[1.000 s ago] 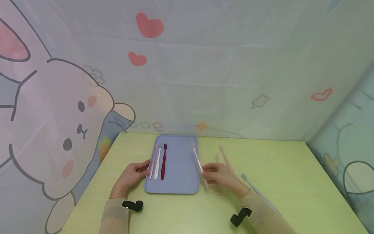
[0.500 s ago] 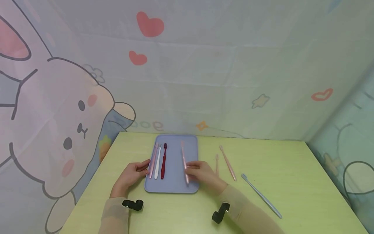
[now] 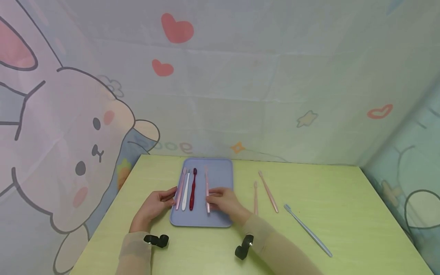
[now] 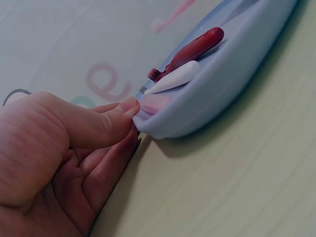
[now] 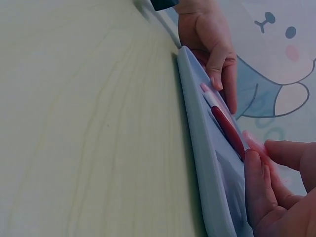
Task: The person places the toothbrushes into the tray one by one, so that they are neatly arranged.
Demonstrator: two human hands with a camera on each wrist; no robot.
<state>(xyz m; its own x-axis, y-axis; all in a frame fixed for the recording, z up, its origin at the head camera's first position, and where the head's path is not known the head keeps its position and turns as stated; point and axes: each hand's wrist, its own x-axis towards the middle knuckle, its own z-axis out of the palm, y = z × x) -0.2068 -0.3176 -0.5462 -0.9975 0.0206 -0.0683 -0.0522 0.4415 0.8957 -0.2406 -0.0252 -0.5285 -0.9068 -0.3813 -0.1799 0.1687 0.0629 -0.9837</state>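
A light blue tray (image 3: 220, 173) lies on the table. At its left rim, my left hand (image 3: 154, 208) grips the edge; the left wrist view has the thumb on top and the fingers lower down. Along the tray's left side lie a pink toothbrush (image 3: 180, 191), a white toothbrush (image 3: 186, 193) and a dark red toothbrush (image 3: 192, 194), heads pointing away. My right hand (image 3: 226, 202) pinches another pink toothbrush (image 3: 207, 185) by its handle, above the tray and just right of the red one. In the right wrist view this handle (image 5: 253, 142) shows between thumb and fingers.
Right of the tray, two pale pink toothbrushes, a shorter-looking one (image 3: 256, 194) and a slanted one (image 3: 268, 191), lie on the yellow-green table (image 3: 361, 214). A grey-blue toothbrush (image 3: 307, 230) lies farther right. A printed cloth (image 3: 261, 95) hangs behind.
My right hand has carried the pink toothbrush leftward from the tray's right edge to beside the red one, and it now points straighter ahead. My left hand stays at the rim.
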